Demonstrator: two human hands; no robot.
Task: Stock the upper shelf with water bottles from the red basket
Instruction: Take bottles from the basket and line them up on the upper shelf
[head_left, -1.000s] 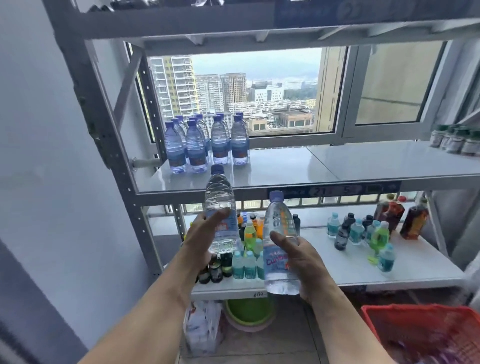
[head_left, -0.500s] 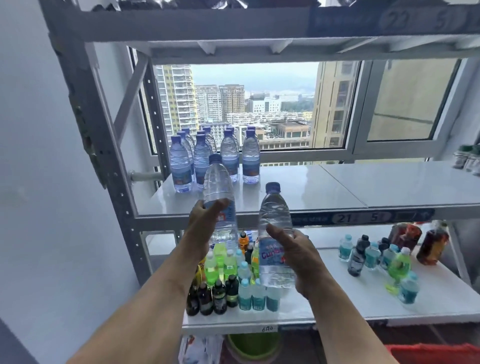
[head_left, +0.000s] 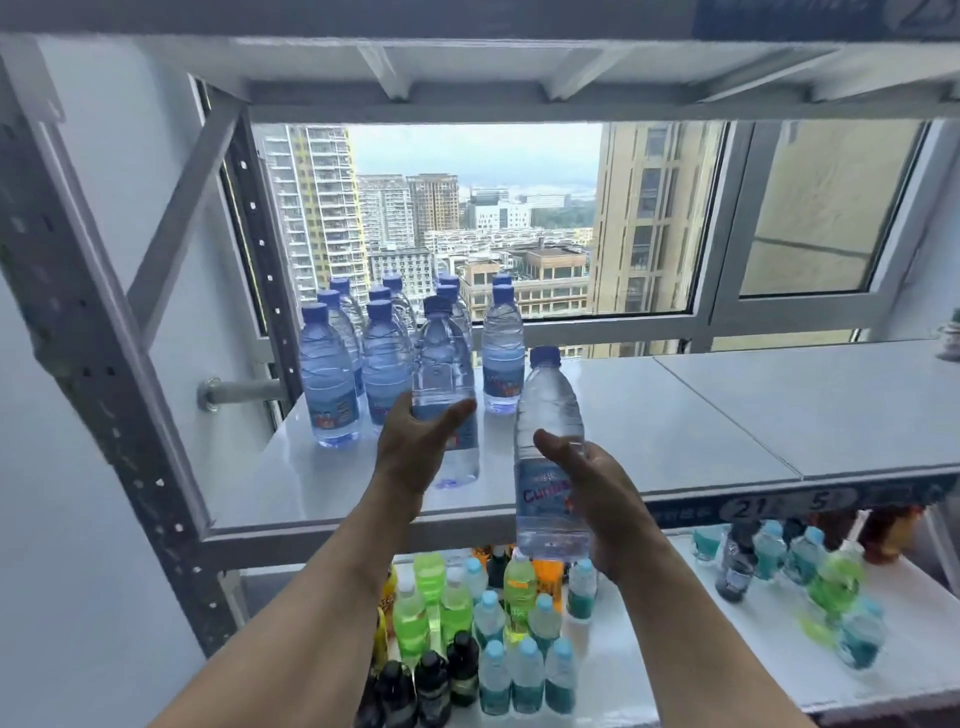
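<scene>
My left hand (head_left: 415, 449) grips a clear water bottle with a blue cap (head_left: 444, 374), upright over the white upper shelf (head_left: 701, 415), its base at or just above the surface. My right hand (head_left: 597, 493) holds a second water bottle (head_left: 548, 415) upright at the shelf's front edge, its base still below the shelf level. Behind them several blue-capped water bottles (head_left: 332, 379) stand in rows at the shelf's back left, by the window. The red basket is out of view.
A grey perforated upright (head_left: 98, 364) frames the left side, and another shelf (head_left: 467, 62) runs overhead. The lower shelf (head_left: 727, 649) carries several small green, teal and dark bottles. A price strip (head_left: 779, 506) runs along the upper shelf's front edge. The shelf's right half lies bare.
Both hands have risen and moved forward with their bottles. The left bottle now stands over the upper shelf in front of the rows; the right bottle reaches the shelf edge. The basket left the view.
</scene>
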